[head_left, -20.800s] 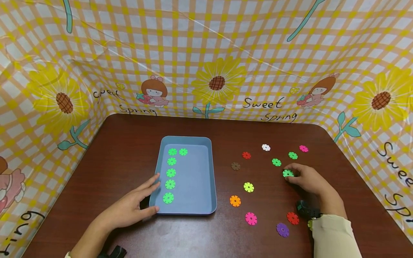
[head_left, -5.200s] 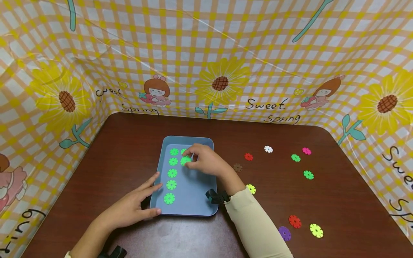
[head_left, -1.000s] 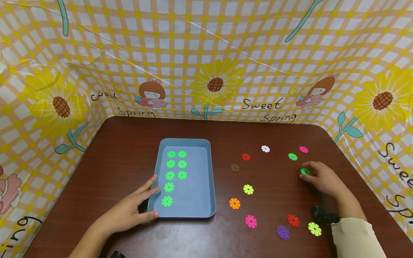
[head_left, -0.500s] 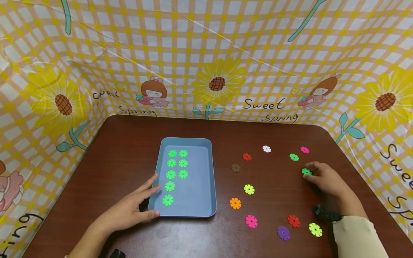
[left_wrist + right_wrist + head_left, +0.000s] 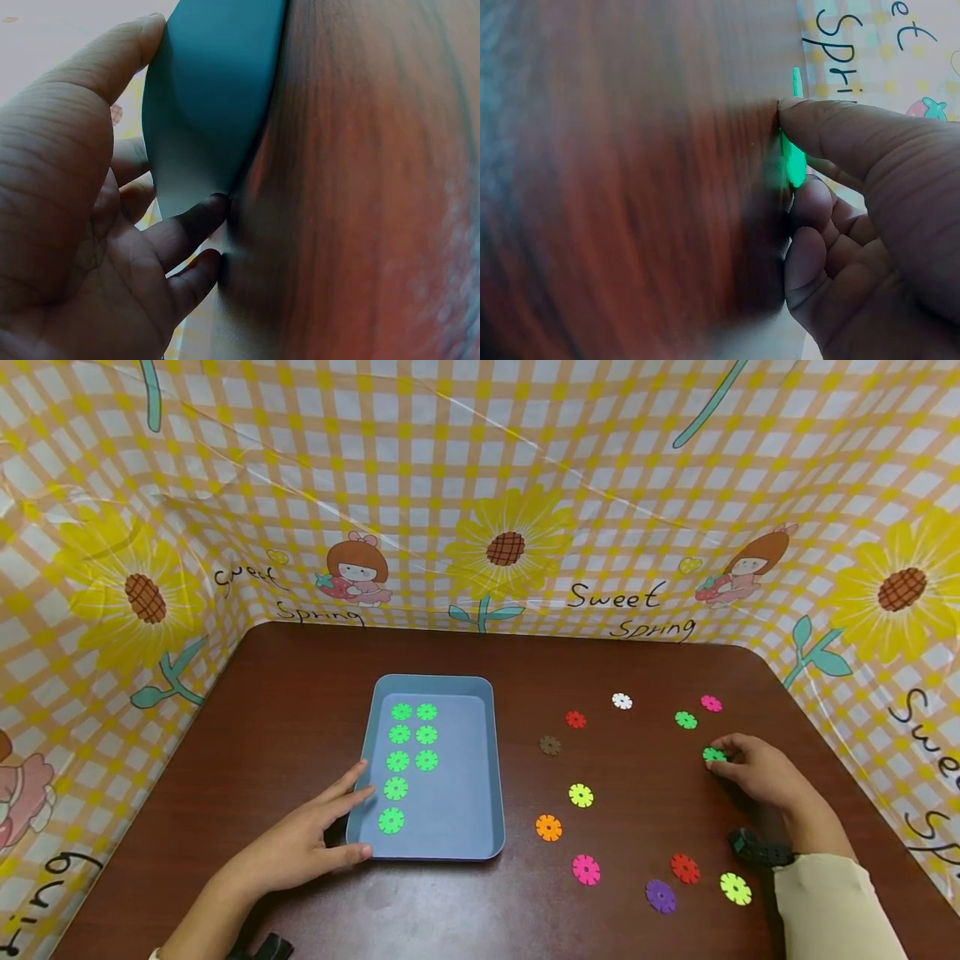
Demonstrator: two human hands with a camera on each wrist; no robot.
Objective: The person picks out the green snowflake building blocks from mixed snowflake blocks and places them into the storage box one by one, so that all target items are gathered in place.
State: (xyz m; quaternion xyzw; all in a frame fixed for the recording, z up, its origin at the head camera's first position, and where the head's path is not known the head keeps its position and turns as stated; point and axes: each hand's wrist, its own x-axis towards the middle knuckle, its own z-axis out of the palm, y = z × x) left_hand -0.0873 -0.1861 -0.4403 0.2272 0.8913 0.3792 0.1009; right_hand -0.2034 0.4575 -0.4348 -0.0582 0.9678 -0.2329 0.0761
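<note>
My right hand [image 5: 761,772] has its thumb and forefinger at the edge of a green notched plastic disc [image 5: 711,755], pinching it at the table's surface; the right wrist view shows this green disc [image 5: 795,161] by the thumb. My left hand [image 5: 303,843] rests against the left side of a blue-grey tray [image 5: 465,852], fingers spread and fairly straight. In the left wrist view the thumb and fingertips touch the tray wall [image 5: 214,82]. Inside the tray, several green discs [image 5: 396,788] lie flat in two columns, the left one longer.
Right of the tray lie loose discs: brown [image 5: 550,745], white [image 5: 622,701], orange [image 5: 548,827], purple [image 5: 661,896], another green one [image 5: 686,720], plus red, pink and yellow ones. A checked cloth [image 5: 420,460] walls the brown table's [image 5: 300,693] back and sides.
Since the oldest frame, green discs have been added to the tray's second column and left the table. Over the last second my right hand stays at the same green disc; the left hand has not moved.
</note>
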